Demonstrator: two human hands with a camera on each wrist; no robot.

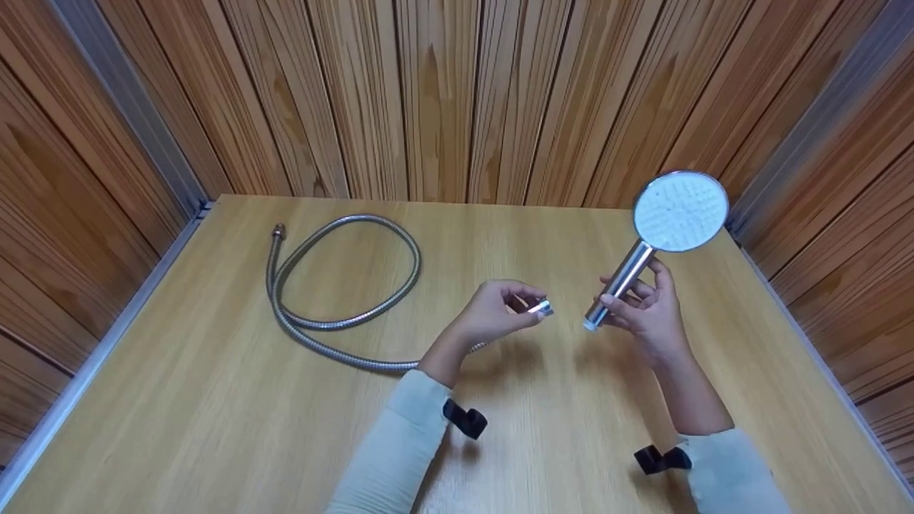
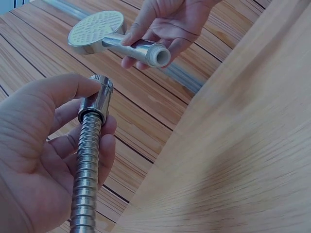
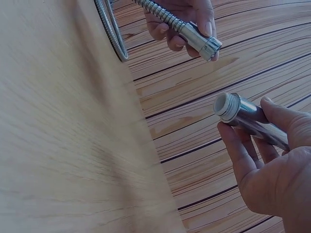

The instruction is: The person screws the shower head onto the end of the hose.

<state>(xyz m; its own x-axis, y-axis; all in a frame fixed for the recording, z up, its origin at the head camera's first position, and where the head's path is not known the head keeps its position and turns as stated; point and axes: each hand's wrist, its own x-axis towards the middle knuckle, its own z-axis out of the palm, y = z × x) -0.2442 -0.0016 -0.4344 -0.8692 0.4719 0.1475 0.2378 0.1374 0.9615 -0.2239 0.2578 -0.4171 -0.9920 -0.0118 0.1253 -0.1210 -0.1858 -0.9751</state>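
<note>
Here the showerhead's handle [image 1: 623, 279] slants, threaded end [image 3: 231, 108] toward the left hand [image 1: 500, 310]

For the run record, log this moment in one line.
left hand: grips hose fitting | right hand: holds shower head | parts: apart

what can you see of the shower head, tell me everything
The shower head has a round, pale, textured face with a shiny rim, and a straight, chrome-looking handle ending in a hollow, white threaded end. It is held tilted, raised off the table, the handle sloping down and left in the head view. The person's right grip holds the handle. The threaded end stands apart from the hose fitting.
</note>
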